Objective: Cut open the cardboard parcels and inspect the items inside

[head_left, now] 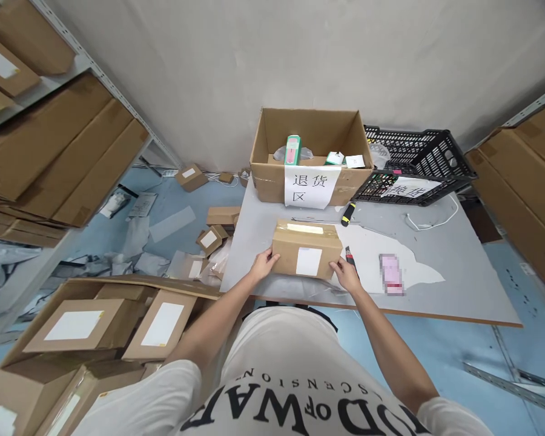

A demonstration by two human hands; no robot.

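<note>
A taped cardboard box (pixel 284 257) with a white label on its front rests at the near edge of the table, between both of my hands. My left hand (pixel 264 264) grips its left lower corner, thumb and fingers closed on the cardboard. At the right lower corner my right hand (pixel 346 274) grips it the same way. Just beyond my right hand lies a utility knife (pixel 349 257), partly hidden by the hand. Further back is a black and yellow tool handle (pixel 347 214).
Behind the box stand an open carton (pixel 266 184) with small green boxes and a black plastic crate (pixel 436 157). A pink blurred item (pixel 391 274) and a white cable (pixel 431 227) lie on the table (pixel 472 284). At left, a large carton (pixel 149 280) holds several parcels.
</note>
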